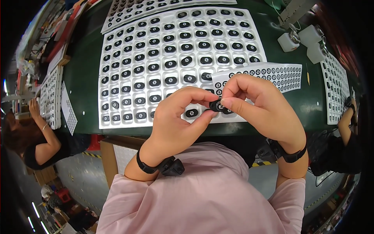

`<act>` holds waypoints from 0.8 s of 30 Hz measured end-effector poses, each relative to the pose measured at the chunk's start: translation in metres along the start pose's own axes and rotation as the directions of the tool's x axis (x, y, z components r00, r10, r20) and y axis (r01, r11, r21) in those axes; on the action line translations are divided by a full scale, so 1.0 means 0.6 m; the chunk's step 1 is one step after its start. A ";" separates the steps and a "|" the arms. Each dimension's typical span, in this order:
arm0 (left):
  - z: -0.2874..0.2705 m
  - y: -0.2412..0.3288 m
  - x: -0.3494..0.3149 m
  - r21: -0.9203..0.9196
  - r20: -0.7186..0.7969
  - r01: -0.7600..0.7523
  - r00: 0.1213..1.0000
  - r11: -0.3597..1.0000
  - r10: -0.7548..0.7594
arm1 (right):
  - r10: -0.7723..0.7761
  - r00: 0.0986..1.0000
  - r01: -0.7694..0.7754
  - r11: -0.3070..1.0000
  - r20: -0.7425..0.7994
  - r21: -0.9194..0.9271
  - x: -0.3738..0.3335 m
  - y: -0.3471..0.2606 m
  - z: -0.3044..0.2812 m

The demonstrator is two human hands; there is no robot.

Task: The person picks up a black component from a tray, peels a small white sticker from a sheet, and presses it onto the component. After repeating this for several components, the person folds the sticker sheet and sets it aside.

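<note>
My left hand [171, 121] pinches a small black oval piece [213, 105] between thumb and fingers. Thumb and forefinger of my right hand [269, 111] close together at the piece's right end. A round black sticker with a white mark shows there; whether it is stuck down I cannot tell. Both hands hover over the near edge of a white moulded tray [117, 124], whose pockets hold many black oval pieces with white marks. A white sheet [296, 74] of round black stickers overlaps the tray's right side, partly behind my right hand.
Another tray [187, 4] of pieces lies at the far edge of the green table [83, 70]. White bottles [288, 42] stand at the far right. Co-workers sit at both sides, by a left tray [57, 97] and a right tray [337, 85].
</note>
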State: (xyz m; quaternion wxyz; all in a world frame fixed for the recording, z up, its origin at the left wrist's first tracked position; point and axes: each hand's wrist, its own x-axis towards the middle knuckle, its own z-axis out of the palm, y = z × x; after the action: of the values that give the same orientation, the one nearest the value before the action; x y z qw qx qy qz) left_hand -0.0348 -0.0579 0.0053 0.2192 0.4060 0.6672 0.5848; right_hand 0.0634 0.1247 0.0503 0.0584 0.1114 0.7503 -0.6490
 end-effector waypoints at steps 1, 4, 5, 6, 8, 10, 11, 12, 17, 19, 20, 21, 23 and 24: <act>0.000 0.000 0.000 0.010 0.001 -0.001 1.000 1.000 0.001 | 0.001 1.000 -0.001 1.000 0.001 0.000 0.000 0.000 0.001; 0.000 0.000 -0.001 0.019 -0.001 0.002 1.000 1.000 -0.002 | -0.034 0.999 0.032 0.997 -0.036 -0.071 -0.001 0.001 0.004; 0.000 0.000 -0.002 0.018 -0.003 0.004 1.000 1.000 -0.004 | -0.034 0.999 0.032 0.997 -0.035 -0.071 -0.001 0.001 0.005; 0.000 0.000 -0.002 0.017 -0.005 0.007 1.000 1.000 -0.007 | -0.053 0.998 0.048 0.994 -0.046 -0.098 -0.002 0.001 0.006; 0.000 0.000 -0.001 0.014 -0.005 0.003 1.000 1.000 -0.003 | -0.090 0.994 0.079 0.985 -0.066 -0.151 -0.002 0.003 0.007; 0.000 0.000 -0.001 0.007 -0.003 -0.007 1.000 1.000 0.007 | -0.110 0.991 0.096 0.982 -0.079 -0.162 -0.002 0.005 0.010; 0.001 0.000 -0.002 0.007 -0.004 -0.006 1.000 1.000 0.006 | -0.129 0.987 0.112 0.979 -0.091 -0.172 -0.002 0.007 0.012; 0.001 0.000 -0.002 0.002 -0.007 -0.004 1.000 1.000 0.004 | -0.149 0.983 0.129 0.975 -0.104 -0.183 -0.002 0.007 0.013; 0.001 0.000 -0.002 0.007 -0.016 -0.006 1.000 1.000 0.006 | -0.166 0.977 0.142 0.974 -0.132 -0.176 -0.003 0.007 0.020; 0.001 0.001 -0.002 0.014 -0.017 -0.010 1.000 1.000 0.011 | -0.188 0.971 0.157 0.969 -0.150 -0.193 -0.004 0.007 0.022; 0.001 0.001 -0.003 0.015 -0.015 -0.010 1.000 1.000 0.010 | -0.198 0.967 0.165 0.966 -0.159 -0.201 -0.004 0.008 0.023; 0.001 0.001 -0.003 0.015 -0.013 -0.009 1.000 1.000 0.009 | -0.198 0.967 0.165 0.966 -0.159 -0.201 -0.004 0.008 0.023; 0.001 0.001 -0.003 0.016 -0.011 -0.008 1.000 1.000 0.009 | -0.227 0.961 0.188 0.956 -0.161 -0.227 -0.004 0.009 0.023; 0.001 0.001 -0.003 0.018 -0.015 -0.005 1.000 1.000 0.005 | -0.242 0.957 0.200 0.950 -0.161 -0.239 -0.004 0.009 0.023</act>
State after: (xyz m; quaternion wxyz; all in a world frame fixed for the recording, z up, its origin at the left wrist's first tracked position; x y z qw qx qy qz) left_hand -0.0329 -0.0591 0.0055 0.2092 0.4053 0.6728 0.5824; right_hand 0.0662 0.1113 0.0435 -0.0739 0.0801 0.8276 -0.5507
